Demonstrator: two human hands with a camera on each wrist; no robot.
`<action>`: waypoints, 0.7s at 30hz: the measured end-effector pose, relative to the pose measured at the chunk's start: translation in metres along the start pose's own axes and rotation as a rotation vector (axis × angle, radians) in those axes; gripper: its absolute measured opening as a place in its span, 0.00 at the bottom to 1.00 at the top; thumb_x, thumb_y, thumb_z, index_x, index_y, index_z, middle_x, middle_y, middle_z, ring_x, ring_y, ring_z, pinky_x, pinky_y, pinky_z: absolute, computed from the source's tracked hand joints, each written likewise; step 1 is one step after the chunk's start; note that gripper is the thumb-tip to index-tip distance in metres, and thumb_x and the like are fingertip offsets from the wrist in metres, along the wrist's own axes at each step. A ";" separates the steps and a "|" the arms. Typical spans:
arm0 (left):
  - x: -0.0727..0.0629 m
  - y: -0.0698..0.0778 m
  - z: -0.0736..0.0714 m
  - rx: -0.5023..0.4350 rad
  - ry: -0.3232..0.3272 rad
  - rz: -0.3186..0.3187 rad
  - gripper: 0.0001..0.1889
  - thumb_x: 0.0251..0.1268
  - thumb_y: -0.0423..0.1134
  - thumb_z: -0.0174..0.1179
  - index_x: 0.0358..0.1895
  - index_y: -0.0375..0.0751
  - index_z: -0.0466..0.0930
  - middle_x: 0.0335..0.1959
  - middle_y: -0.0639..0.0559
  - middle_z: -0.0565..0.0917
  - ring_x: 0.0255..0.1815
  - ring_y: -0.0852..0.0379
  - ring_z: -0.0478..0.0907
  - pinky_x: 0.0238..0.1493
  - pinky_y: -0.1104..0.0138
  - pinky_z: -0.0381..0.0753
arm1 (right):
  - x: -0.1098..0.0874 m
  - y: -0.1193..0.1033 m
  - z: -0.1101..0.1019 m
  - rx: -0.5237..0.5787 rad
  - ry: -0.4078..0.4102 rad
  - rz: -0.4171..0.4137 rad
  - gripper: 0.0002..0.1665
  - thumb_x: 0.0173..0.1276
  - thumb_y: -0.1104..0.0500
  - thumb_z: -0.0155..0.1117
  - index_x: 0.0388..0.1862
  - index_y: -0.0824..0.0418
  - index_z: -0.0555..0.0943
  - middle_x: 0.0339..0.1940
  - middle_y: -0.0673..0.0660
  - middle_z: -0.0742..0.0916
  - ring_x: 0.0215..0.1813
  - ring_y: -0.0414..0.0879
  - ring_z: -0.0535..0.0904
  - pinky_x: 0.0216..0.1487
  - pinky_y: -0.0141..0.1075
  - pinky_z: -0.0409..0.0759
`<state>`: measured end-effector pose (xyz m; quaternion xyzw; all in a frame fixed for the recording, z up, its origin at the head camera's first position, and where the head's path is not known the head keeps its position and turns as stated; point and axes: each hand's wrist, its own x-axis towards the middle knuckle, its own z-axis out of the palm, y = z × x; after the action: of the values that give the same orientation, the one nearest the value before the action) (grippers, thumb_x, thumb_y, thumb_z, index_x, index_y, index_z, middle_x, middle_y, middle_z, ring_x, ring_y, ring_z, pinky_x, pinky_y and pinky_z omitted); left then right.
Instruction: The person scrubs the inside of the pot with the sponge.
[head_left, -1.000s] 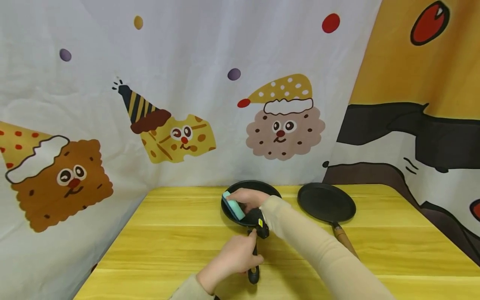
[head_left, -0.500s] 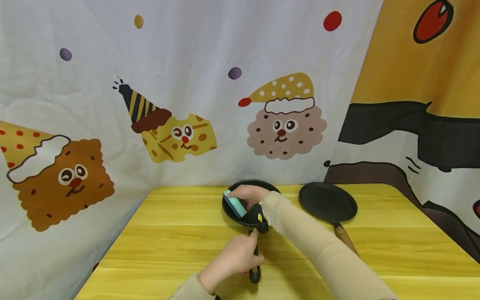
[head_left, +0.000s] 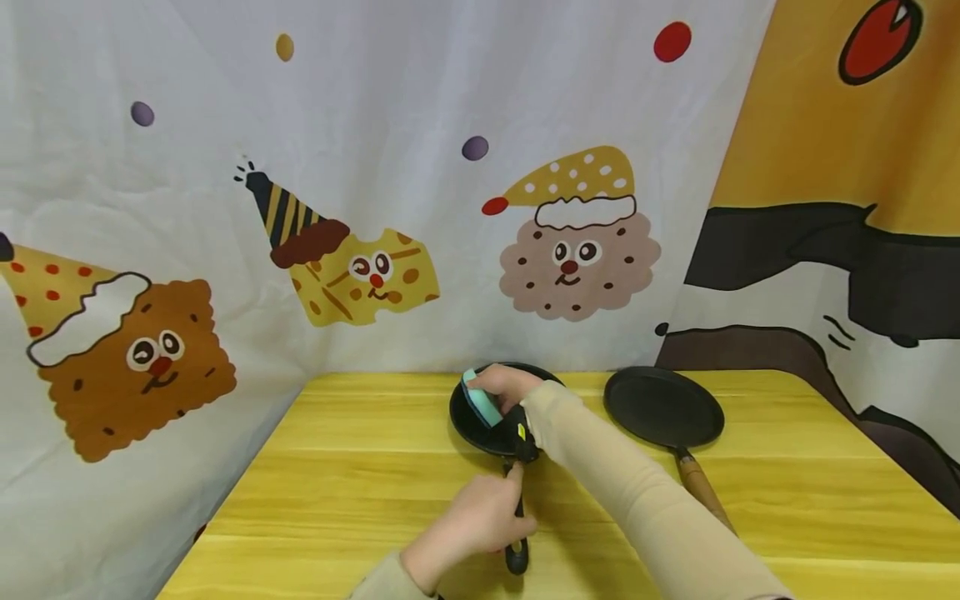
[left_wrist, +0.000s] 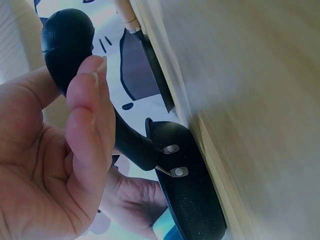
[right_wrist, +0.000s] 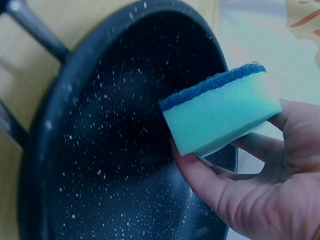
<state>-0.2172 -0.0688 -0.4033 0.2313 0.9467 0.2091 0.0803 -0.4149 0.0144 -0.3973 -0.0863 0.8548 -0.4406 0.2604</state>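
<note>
A black speckled frying pan (head_left: pixel 471 431) stands near the table's back edge, its handle (head_left: pixel 517 558) pointing toward me. My left hand (head_left: pixel 480 515) grips that handle; in the left wrist view its fingers curl over the black grip (left_wrist: pixel 131 142). Above the pan's inside, my right hand (head_left: pixel 506 383) pinches a sponge (head_left: pixel 484 407) between thumb and fingers. The sponge (right_wrist: pixel 220 112) is light green foam with a dark blue scouring layer, which faces the pan's inner wall in the right wrist view. Whether it touches the pan, I cannot tell.
To the right lies a flat black griddle pan (head_left: pixel 663 407) with a wooden handle (head_left: pixel 703 487). Both pans are on a yellow wood-grain table (head_left: pixel 360 483). A white cloth with cartoon prints (head_left: pixel 420 100) hangs behind the back edge.
My right hand has shifted the sponge a little up and to the right within the pan, turning it slightly. My left hand keeps its grip on the handle.
</note>
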 end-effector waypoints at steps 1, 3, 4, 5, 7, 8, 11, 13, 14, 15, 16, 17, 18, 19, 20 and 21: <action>0.000 0.000 0.000 -0.002 -0.003 0.001 0.40 0.57 0.44 0.63 0.69 0.25 0.62 0.03 0.62 0.69 0.02 0.65 0.68 0.12 0.71 0.69 | 0.001 0.001 -0.001 -0.007 0.011 0.001 0.35 0.75 0.49 0.54 0.73 0.66 0.63 0.64 0.67 0.74 0.61 0.65 0.73 0.54 0.56 0.77; 0.000 0.000 0.000 -0.011 -0.014 -0.002 0.39 0.58 0.44 0.64 0.70 0.26 0.62 0.02 0.61 0.69 0.02 0.65 0.68 0.11 0.71 0.69 | 0.004 0.003 -0.004 -0.016 0.029 0.011 0.34 0.75 0.49 0.54 0.73 0.65 0.64 0.65 0.66 0.73 0.62 0.64 0.73 0.53 0.56 0.77; 0.000 0.000 0.000 -0.016 -0.018 -0.005 0.39 0.58 0.44 0.64 0.70 0.26 0.62 0.03 0.61 0.69 0.02 0.65 0.68 0.11 0.70 0.69 | 0.006 0.004 -0.006 -0.025 0.041 0.014 0.34 0.75 0.49 0.55 0.73 0.64 0.64 0.65 0.65 0.74 0.61 0.63 0.73 0.52 0.56 0.78; 0.000 0.000 -0.001 -0.023 -0.025 -0.010 0.39 0.59 0.44 0.64 0.70 0.26 0.62 0.03 0.60 0.70 0.02 0.64 0.68 0.10 0.70 0.69 | 0.009 0.005 -0.007 -0.021 0.047 0.021 0.34 0.75 0.49 0.55 0.73 0.64 0.64 0.65 0.65 0.74 0.61 0.61 0.74 0.51 0.55 0.79; 0.000 0.000 -0.001 -0.032 -0.032 -0.014 0.39 0.59 0.44 0.64 0.70 0.27 0.62 0.03 0.59 0.70 0.02 0.63 0.68 0.09 0.69 0.68 | 0.017 0.010 -0.013 -0.052 0.057 0.016 0.34 0.73 0.48 0.57 0.73 0.62 0.65 0.63 0.64 0.76 0.55 0.58 0.77 0.45 0.52 0.81; 0.001 0.000 -0.001 -0.033 -0.033 -0.016 0.39 0.59 0.44 0.64 0.70 0.27 0.62 0.03 0.59 0.70 0.02 0.63 0.68 0.08 0.69 0.67 | 0.019 0.011 -0.015 -0.076 0.069 0.014 0.34 0.73 0.48 0.57 0.73 0.61 0.66 0.63 0.63 0.76 0.54 0.56 0.77 0.45 0.51 0.82; 0.001 0.001 0.000 -0.025 -0.031 -0.012 0.38 0.59 0.44 0.63 0.70 0.27 0.62 0.03 0.59 0.70 0.02 0.63 0.68 0.07 0.69 0.65 | 0.019 0.013 -0.020 -0.194 0.116 -0.004 0.33 0.74 0.49 0.56 0.73 0.60 0.66 0.64 0.63 0.75 0.51 0.55 0.78 0.43 0.50 0.82; 0.001 0.001 0.001 -0.009 -0.024 -0.006 0.38 0.59 0.44 0.63 0.70 0.27 0.62 0.03 0.60 0.69 0.02 0.63 0.67 0.07 0.69 0.65 | 0.014 0.012 -0.021 -0.308 0.155 -0.018 0.31 0.76 0.50 0.54 0.73 0.60 0.66 0.67 0.62 0.74 0.55 0.55 0.76 0.48 0.49 0.80; 0.001 0.001 0.001 -0.001 -0.020 -0.003 0.39 0.59 0.44 0.63 0.70 0.27 0.62 0.03 0.60 0.69 0.02 0.64 0.67 0.08 0.69 0.65 | 0.011 0.012 -0.022 -0.371 0.166 -0.034 0.31 0.76 0.50 0.53 0.73 0.61 0.66 0.68 0.62 0.73 0.57 0.55 0.76 0.51 0.48 0.79; 0.001 0.001 0.002 0.007 -0.017 -0.001 0.39 0.59 0.45 0.63 0.70 0.27 0.62 0.03 0.60 0.69 0.02 0.64 0.67 0.08 0.69 0.66 | 0.008 0.012 -0.022 -0.429 0.175 -0.053 0.30 0.76 0.50 0.53 0.72 0.62 0.67 0.68 0.62 0.73 0.59 0.55 0.75 0.54 0.48 0.78; 0.000 0.001 0.002 0.010 -0.014 0.000 0.39 0.59 0.45 0.64 0.70 0.27 0.62 0.02 0.61 0.69 0.02 0.64 0.67 0.08 0.69 0.66 | 0.005 0.011 -0.022 -0.473 0.178 -0.074 0.30 0.77 0.51 0.52 0.72 0.64 0.67 0.69 0.63 0.73 0.62 0.56 0.73 0.57 0.48 0.75; 0.000 0.001 0.002 0.012 -0.012 0.000 0.39 0.59 0.45 0.64 0.70 0.27 0.62 0.02 0.61 0.69 0.02 0.64 0.67 0.08 0.69 0.66 | 0.003 0.011 -0.022 -0.523 0.183 -0.092 0.30 0.77 0.51 0.52 0.71 0.65 0.67 0.68 0.63 0.73 0.64 0.56 0.72 0.60 0.47 0.74; 0.000 0.001 0.002 0.015 -0.010 -0.001 0.39 0.58 0.45 0.64 0.70 0.27 0.62 0.02 0.61 0.69 0.02 0.64 0.67 0.08 0.69 0.66 | 0.001 0.011 -0.022 -0.569 0.186 -0.110 0.30 0.76 0.52 0.53 0.71 0.67 0.67 0.69 0.64 0.73 0.66 0.56 0.71 0.62 0.47 0.71; -0.001 0.001 0.003 0.016 -0.008 -0.002 0.39 0.58 0.45 0.64 0.70 0.27 0.63 0.02 0.61 0.68 0.02 0.64 0.67 0.07 0.69 0.66 | -0.001 0.012 -0.022 -0.606 0.190 -0.125 0.30 0.76 0.52 0.54 0.70 0.67 0.68 0.68 0.64 0.73 0.67 0.57 0.69 0.64 0.46 0.70; -0.001 0.001 0.003 0.015 -0.008 -0.004 0.39 0.58 0.44 0.64 0.70 0.27 0.63 0.02 0.61 0.68 0.02 0.64 0.67 0.07 0.69 0.65 | -0.002 0.014 -0.022 -0.639 0.191 -0.130 0.30 0.76 0.52 0.55 0.70 0.67 0.68 0.68 0.64 0.73 0.68 0.57 0.69 0.65 0.47 0.69; -0.001 0.001 0.003 0.013 -0.007 -0.006 0.39 0.58 0.44 0.64 0.70 0.28 0.63 0.02 0.61 0.68 0.02 0.64 0.67 0.06 0.68 0.65 | -0.002 0.015 -0.022 -0.660 0.192 -0.132 0.30 0.75 0.52 0.56 0.70 0.65 0.69 0.68 0.63 0.73 0.68 0.58 0.68 0.66 0.47 0.68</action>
<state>-0.2152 -0.0677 -0.4056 0.2296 0.9485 0.2017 0.0830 -0.4231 0.0396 -0.3983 -0.1790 0.9643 -0.1625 0.1079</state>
